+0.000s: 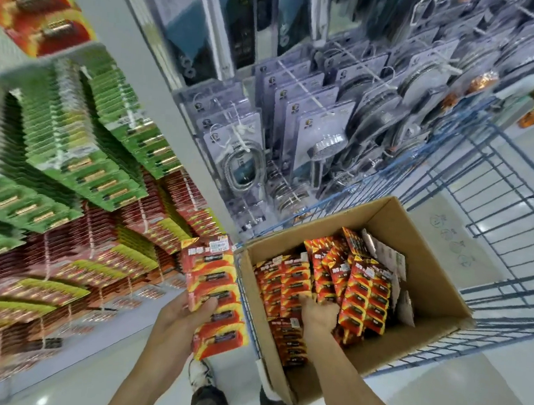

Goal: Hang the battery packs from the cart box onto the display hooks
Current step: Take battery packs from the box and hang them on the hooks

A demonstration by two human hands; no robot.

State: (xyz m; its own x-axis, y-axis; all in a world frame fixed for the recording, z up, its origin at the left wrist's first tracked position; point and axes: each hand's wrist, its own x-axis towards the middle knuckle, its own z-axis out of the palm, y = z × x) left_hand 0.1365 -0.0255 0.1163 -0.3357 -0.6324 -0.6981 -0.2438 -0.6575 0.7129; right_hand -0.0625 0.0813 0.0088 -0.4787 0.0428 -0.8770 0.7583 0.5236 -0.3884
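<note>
My right hand [315, 313] is squeezed between packs [365, 295] in the box [432, 249], with bare room at its near corner, and cart bars [500, 177] wall it in.

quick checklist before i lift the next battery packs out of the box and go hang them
1. Left hand grips the held stack of packs firmly: ok, thumb across the front.
2. Right hand has a pack pinched: cannot tell, its fingers are buried among the packs in the box.
3. Cardboard box sits steady in the blue cart: ok.
4. Hang holes on the held stack all face up: cannot tell, only the front pack shows.
5. Free hook on the display: cannot tell, rows look full and blurred.
</note>
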